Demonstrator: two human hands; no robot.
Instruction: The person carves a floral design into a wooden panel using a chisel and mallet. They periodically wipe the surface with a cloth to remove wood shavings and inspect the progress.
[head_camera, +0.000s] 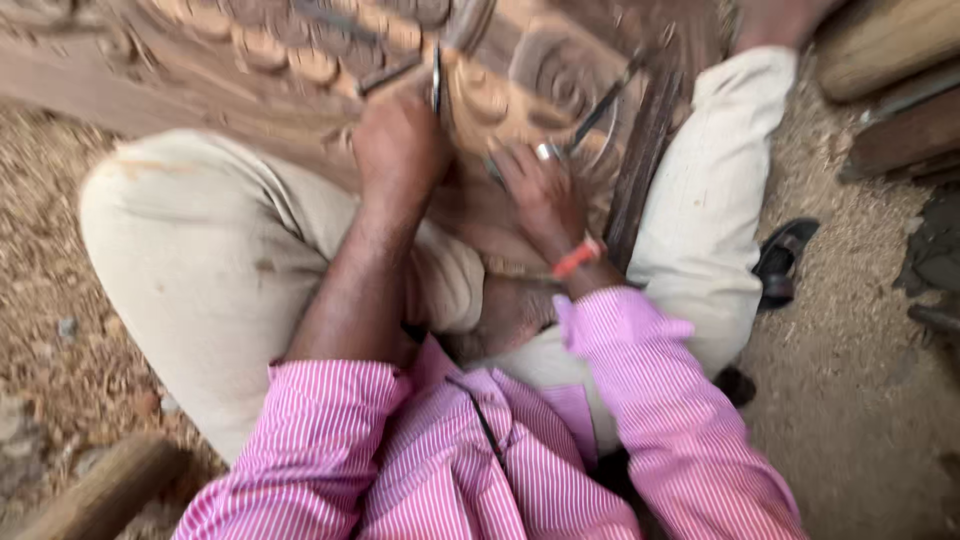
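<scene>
The person's left hand (400, 145) has its fingers wrapped round a thin metal chisel (437, 80), whose long axis points away onto the carved wood panel (300, 60) across the lap. The right hand (540, 195), fingers spread, rests on the panel just beside it.

seated on sawdust, a person in a pink striped shirt rests the left hand (398, 140), gripping a thin metal tool (437, 80), and the right hand (545, 195) on a carved wooden panel (330, 60) across the lap.
</scene>
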